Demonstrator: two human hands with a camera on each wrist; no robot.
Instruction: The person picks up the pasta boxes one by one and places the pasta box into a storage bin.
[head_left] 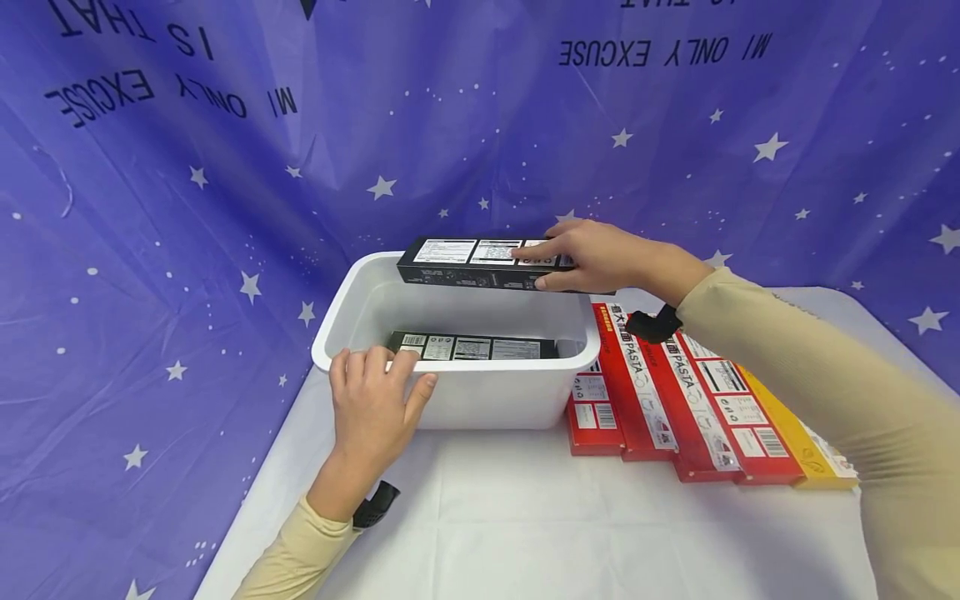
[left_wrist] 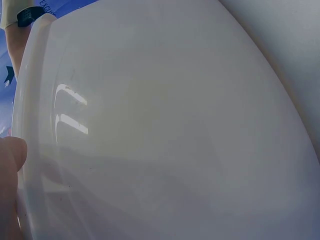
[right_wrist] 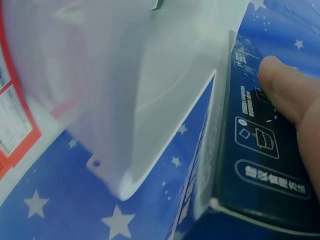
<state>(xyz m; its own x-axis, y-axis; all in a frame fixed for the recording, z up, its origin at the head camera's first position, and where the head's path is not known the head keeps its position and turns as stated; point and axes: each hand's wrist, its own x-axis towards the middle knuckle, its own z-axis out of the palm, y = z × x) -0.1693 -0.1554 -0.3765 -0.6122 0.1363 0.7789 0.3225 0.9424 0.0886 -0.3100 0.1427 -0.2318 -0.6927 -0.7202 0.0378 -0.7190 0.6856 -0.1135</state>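
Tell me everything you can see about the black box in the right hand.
The black box is long, slim and rectangular, and looks like printed cardboard. One broad face carries white label panels; a narrower side bears small pale print, including a pot drawing and Chinese characters. It lies lengthwise across the view over the far side of the white bin. The right hand grips it toward its right end, covering part of the labels. Whether it touches the bin's rim is unclear.
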